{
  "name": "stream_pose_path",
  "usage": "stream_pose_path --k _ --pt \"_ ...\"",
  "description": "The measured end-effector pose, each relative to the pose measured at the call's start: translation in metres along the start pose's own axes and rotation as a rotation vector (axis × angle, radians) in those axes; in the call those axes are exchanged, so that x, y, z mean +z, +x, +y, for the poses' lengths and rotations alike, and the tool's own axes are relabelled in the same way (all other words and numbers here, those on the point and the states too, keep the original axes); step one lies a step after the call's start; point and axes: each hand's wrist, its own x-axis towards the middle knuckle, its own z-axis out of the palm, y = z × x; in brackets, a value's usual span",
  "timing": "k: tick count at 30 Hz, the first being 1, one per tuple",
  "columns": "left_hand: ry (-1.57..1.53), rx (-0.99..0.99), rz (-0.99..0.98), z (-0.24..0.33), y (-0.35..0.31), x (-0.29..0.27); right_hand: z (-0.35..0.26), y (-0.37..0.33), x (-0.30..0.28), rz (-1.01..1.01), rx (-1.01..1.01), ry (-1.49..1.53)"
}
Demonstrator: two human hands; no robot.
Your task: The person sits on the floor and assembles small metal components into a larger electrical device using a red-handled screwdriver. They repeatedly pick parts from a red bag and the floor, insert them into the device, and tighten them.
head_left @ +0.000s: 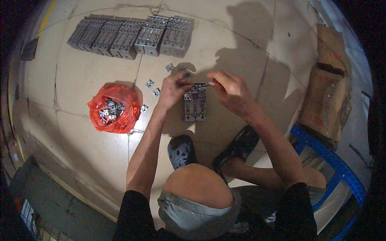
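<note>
A grey metal block with rows of holes and small fittings lies on the floor between my feet and hands. My left hand is closed in a pinch at the block's far left corner; what its fingertips hold is too small to make out. Across the far end, my right hand pinches a thin dark rod that points left over the block. Several small metal plates lie loose by my left hand, among them one plate beside my wrist. A red plastic bag, open at the top, holds many similar small pieces.
A row of similar grey metal blocks stands farther off on the tiled floor. Brown cardboard lies at the right, near a blue frame. My dark clogs rest close to the block's near end.
</note>
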Motion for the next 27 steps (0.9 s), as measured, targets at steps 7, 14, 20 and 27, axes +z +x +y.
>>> stream_pose_path --k 7,14,20,27 --pt "-0.079 -0.029 -0.037 0.004 -0.004 -0.001 0.003 0.000 0.006 0.007 0.042 -0.018" --pt "-0.067 -0.003 -0.071 0.005 -0.007 -0.004 0.003 0.004 0.006 -0.031 0.048 -0.050" --pt "-0.209 -0.022 -0.066 0.002 -0.015 -0.005 0.005 0.012 0.007 -0.061 0.164 0.016" --pt "-0.126 -0.030 -0.083 0.001 -0.018 -0.007 0.012 0.013 0.006 -0.029 0.109 -0.009"
